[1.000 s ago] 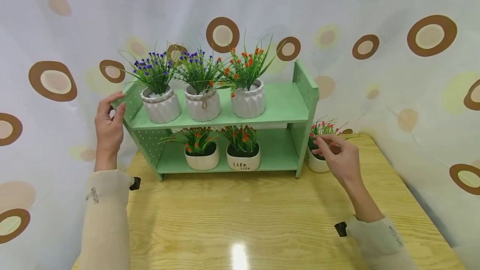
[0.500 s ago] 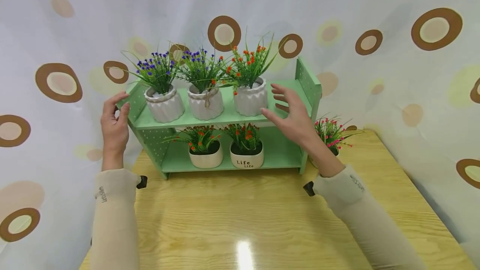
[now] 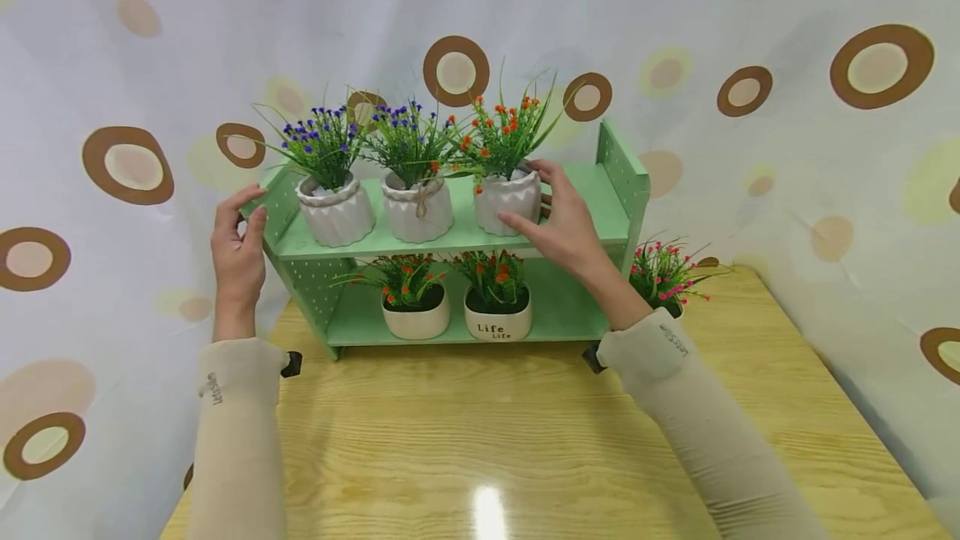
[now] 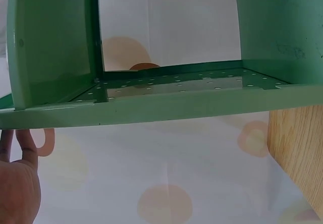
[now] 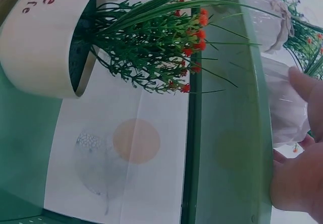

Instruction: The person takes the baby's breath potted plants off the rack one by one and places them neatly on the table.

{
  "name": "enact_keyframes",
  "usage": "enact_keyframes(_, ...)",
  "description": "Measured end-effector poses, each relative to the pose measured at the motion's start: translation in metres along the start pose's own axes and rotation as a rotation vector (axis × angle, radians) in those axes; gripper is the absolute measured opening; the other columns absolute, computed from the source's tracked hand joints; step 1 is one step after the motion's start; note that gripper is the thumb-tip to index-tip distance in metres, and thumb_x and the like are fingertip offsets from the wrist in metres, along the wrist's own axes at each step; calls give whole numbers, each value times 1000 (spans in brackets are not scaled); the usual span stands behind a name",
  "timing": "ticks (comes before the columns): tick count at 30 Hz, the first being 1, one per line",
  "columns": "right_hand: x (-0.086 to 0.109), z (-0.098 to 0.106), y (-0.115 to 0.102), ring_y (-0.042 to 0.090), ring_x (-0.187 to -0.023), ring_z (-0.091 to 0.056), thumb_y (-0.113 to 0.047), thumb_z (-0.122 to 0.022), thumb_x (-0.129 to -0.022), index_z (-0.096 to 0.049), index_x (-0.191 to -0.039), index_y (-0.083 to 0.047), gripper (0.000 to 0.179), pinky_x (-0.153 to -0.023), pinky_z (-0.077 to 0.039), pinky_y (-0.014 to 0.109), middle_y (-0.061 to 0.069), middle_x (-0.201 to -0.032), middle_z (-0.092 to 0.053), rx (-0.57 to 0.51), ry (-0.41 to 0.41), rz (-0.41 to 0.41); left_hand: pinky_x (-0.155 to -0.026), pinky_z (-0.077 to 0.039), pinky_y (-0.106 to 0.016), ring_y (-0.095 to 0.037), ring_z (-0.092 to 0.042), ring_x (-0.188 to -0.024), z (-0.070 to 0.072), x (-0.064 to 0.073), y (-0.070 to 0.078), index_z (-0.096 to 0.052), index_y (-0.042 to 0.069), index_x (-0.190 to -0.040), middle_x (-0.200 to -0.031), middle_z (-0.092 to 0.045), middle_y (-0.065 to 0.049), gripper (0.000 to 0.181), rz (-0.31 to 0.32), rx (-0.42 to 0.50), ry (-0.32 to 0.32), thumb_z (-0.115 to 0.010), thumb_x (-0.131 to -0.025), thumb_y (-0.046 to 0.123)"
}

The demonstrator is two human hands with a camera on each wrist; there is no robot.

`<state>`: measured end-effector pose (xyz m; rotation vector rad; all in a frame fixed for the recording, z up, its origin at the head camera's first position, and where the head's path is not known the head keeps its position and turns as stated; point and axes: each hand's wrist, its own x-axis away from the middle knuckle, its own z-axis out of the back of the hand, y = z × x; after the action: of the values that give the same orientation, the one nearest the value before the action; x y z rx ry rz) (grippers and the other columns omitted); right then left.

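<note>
carefully judged, the likeliest slip is at the orange-flowered pot (image 3: 491,198), which stands upright near the front edge of the rack's upper board, right of its middle: the right hand's (image 3: 564,227) grip is clamped on it, thumb at the front wall, fingers round the right side, and a push leftward could knock it into the twine-tied pot (image 3: 417,213) just beside it, or a pull forward could tip it over that edge. the left hand's (image 3: 238,257) grip is closed on the upper front corner of the rack's left side panel; a hard tug there might skid the green rack (image 3: 603,205) on the counter (image 3: 420,423). the upper pots are white, fluted and faintly glossy, so hold may be uneven; the lower oval pots (image 3: 498,325) are smooth and cream. thin, plastic-looking grass could snag on fingers. the side panels are dotted with small holes, the counter's top wood-grained.
</note>
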<state>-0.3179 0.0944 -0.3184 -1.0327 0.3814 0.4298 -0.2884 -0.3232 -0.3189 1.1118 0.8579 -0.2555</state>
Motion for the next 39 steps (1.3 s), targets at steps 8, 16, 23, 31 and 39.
enact_keyframes(8, -1, -1, 1, 36, -114, -59, -34, -75, -83, -35, -140, -22, 71, -82, -54, 44, 13, -144, -44, 13, 15, 5, -97, -34, -23, -9, -45, -124, 0, 0, 1, -57, 2, -127, -137, -52, -6, 31, -5, -8, 2, -53, -99, 15)
enact_keyframes(16, -1, -2, 0, 36, -113, -59, -30, -76, -82, -37, -139, -19, 69, -81, -54, 41, 14, -143, -44, -29, 22, 24, -96, -34, -22, -9, -45, -124, 1, 1, 2, -57, 1, -126, -136, -52, -6, 31, -3, -5, 1, -53, -99, 14)
enact_keyframes(23, 1, 0, 3, 35, -119, -56, -28, -77, -81, -39, -136, -19, 68, -83, -53, 42, 14, -139, -47, -34, 49, 43, -97, -34, -23, -10, -45, -124, 1, 1, 1, -57, 1, -127, -136, -52, -5, 31, -10, 2, -4, -52, -99, 13)
enact_keyframes(31, 8, 7, 3, 35, -121, -54, -31, -78, -80, -39, -137, -15, 71, -86, -52, 40, 7, -139, -47, -3, 90, 50, -100, -35, -24, -10, -43, -127, 1, 2, 0, -57, 7, -128, -138, -51, -1, 31, 27, -25, -17, -51, -100, 19)
enact_keyframes(39, 18, 17, -1, 33, -120, -55, -28, -79, -79, -40, -133, -12, 69, -88, -51, 41, 5, -139, -48, -31, 119, 81, -97, -34, -22, -10, -44, -126, 1, 0, 1, -57, 3, -127, -138, -51, -5, 31, -5, -28, -12, -52, -99, 15)
